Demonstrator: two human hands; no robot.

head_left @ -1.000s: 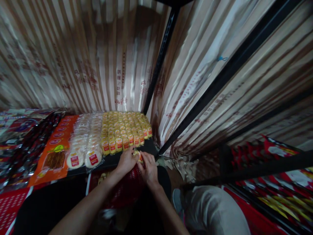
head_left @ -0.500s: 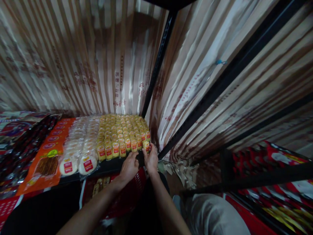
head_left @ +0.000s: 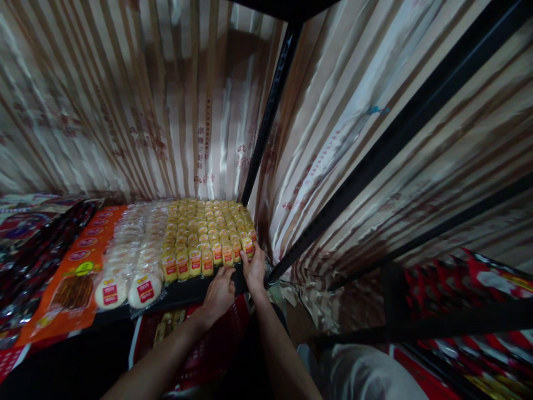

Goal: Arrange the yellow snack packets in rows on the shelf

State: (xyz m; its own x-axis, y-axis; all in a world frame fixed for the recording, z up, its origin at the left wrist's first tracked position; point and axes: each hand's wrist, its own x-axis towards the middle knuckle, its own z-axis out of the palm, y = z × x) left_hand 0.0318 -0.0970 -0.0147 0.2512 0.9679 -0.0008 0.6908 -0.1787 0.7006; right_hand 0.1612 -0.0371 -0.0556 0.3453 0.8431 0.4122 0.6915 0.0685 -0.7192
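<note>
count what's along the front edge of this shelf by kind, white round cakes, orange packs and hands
white round cakes: 2
orange pack: 1
hands, left hand and right hand: 2
total: 5
The yellow packs by the hands are too small and too many to count.

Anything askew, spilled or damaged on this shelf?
Nothing stands out. The small yellow packets with red labels stand in even rows, the round white wrapped cakes beside them. The right hand touches the front-right packet; the left hand is at the black shelf edge. Too dim to judge fine damage.
</note>
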